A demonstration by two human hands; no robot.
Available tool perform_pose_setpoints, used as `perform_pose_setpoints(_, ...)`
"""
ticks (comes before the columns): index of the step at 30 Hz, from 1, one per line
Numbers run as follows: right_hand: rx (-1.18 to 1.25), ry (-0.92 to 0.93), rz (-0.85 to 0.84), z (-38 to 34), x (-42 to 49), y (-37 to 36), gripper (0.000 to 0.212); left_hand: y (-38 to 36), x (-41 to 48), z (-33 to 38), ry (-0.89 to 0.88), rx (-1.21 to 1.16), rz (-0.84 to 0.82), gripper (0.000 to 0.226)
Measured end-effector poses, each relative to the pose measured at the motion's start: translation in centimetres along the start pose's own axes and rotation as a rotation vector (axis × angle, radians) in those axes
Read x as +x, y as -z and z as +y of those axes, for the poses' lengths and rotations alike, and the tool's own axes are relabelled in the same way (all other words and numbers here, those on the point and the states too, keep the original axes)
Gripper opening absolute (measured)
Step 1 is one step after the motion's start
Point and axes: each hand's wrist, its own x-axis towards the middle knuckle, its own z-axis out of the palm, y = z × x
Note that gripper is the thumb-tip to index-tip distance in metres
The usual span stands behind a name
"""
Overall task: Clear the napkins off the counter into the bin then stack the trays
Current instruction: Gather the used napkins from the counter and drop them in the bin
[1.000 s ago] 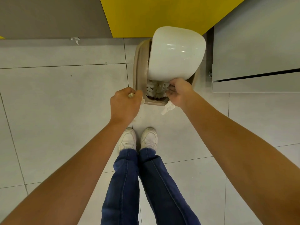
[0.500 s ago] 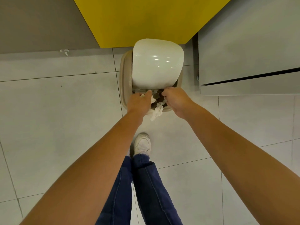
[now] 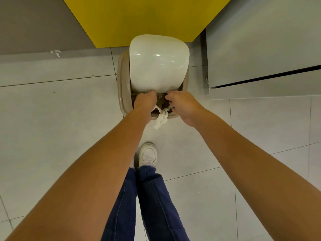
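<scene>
Both hands are at the beige bin (image 3: 123, 94), right under the front edge of its tipped-up white lid (image 3: 159, 63). The left hand (image 3: 144, 103) goes knuckles-up into the opening and its fingers are hidden, so the grip can't be told. Same for the right hand (image 3: 184, 106): fingers curl inward, but around what isn't visible. A crumpled white napkin (image 3: 161, 120) hangs over the bin's front rim, between the two wrists.

I am seeing no readable text, label, brand, number or sign anywhere in this view, neither on the white bin lid (image 3: 159, 63) at upper centre nor on the yellow panel (image 3: 139, 18) above it.
</scene>
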Motion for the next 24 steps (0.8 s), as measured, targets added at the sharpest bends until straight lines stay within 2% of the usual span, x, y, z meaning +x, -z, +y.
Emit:
perform_pose_setpoints(3, 0.021, 0.003, -0.011, 0.1, 0.3, 0.0, 0.015, 0.2, -0.4, 0.0, 0.033, 0.0, 0.024, 0.01)
perform_pose_setpoints(6, 0.032, -0.013, 0.0, 0.2, 0.1, 0.2, 0.031, 0.5, -0.4, 0.3, 0.034, 0.006, 0.012, 0.01)
perform_pose_setpoints(12, -0.051, -0.025, 0.01, 0.3, -0.8, 0.0, 0.031, 2.0, -2.3, -0.2, 0.018, 0.041, -0.044, 0.01)
perform_pose_setpoints(15, -0.038, -0.039, 0.001, 0.1, -2.2, -0.4, 0.025, 3.1, -4.1, -0.3, 0.001, 0.061, -0.055, 0.007)
perform_pose_setpoints(19, -0.057, 0.016, -0.009, -0.3, -5.0, -0.2, 0.036, 4.9, -6.8, 0.1, -0.051, 0.107, -0.013, 0.021)
perform_pose_setpoints(24, -0.063, 0.034, -0.027, -2.2, -9.6, 0.2, 0.034, 7.3, -12.0, 1.5, -0.146, 0.201, 0.009, 0.027)
